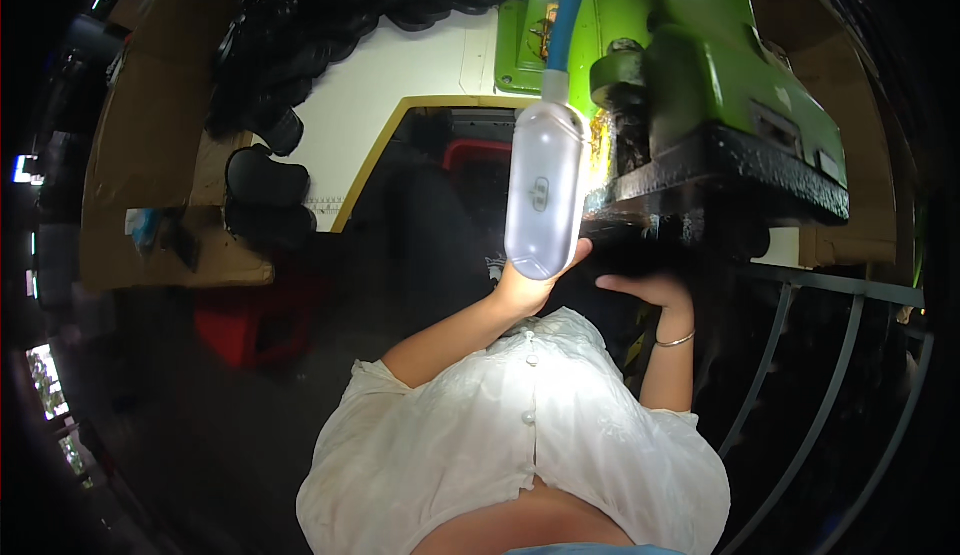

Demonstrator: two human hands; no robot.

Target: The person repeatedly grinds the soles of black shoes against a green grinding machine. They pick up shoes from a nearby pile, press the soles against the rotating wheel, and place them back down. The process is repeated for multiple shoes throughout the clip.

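Note:
A dark piece (640,258), its shape lost in shadow, lies between my two hands under the green machine head (700,85). My left hand (530,290) is at its near left side with the thumb laid toward it; the fingers are hidden behind a pale rounded oblong object (545,190). From the right, my right hand (655,290), with a bangle at the wrist, points its thumb toward the left hand. Its other fingers disappear into the dark. Both hands seem closed round the dark piece, though what it is cannot be made out.
A blue hose or cable (570,25) runs up from the pale object. Many black, shoe-like pieces (290,40) heap on the white tabletop (370,80), some on cardboard (150,145) at left. A red stool (250,325) stands low left; metal bars (840,355) at right.

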